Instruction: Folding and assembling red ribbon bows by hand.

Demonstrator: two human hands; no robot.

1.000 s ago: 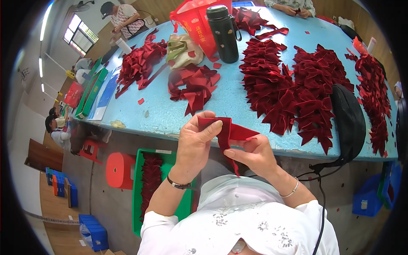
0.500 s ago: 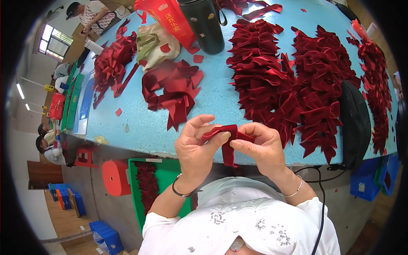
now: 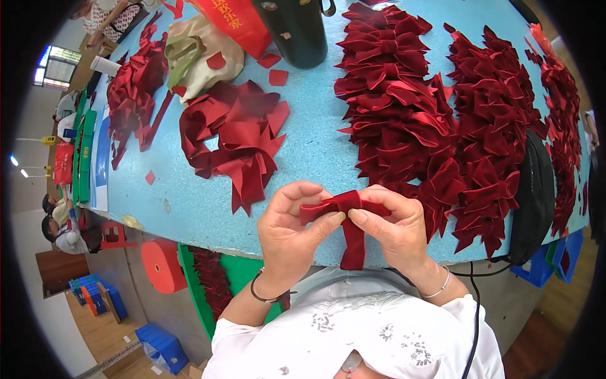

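Observation:
Between my two hands is a dark red velvet ribbon bow (image 3: 353, 243), its one tail hanging down over the table's near edge. My left hand (image 3: 295, 224) pinches the bow's left loop, thumb at the centre. The right loop sits in the closed fingers of my right hand (image 3: 394, 224), whose thumb also presses near the middle fold. Beyond my hands on the right lie long piles of finished-looking red bows (image 3: 391, 95) and more bows (image 3: 492, 126). A loose heap of red ribbon strips (image 3: 237, 136) rests ahead to the left.
The blue table (image 3: 303, 170) also carries a dark tumbler (image 3: 293, 35), a red bag (image 3: 233, 25), a cream cloth bag (image 3: 205, 60) and a black pouch (image 3: 533, 196). Below the edge stand a green crate (image 3: 243, 271) and a red ribbon roll (image 3: 163, 265). Other people are at the far left.
My thumbs have come together at the bow's centre, and its tail hangs more fully in view. The view has shifted, so the table things sit differently in the picture.

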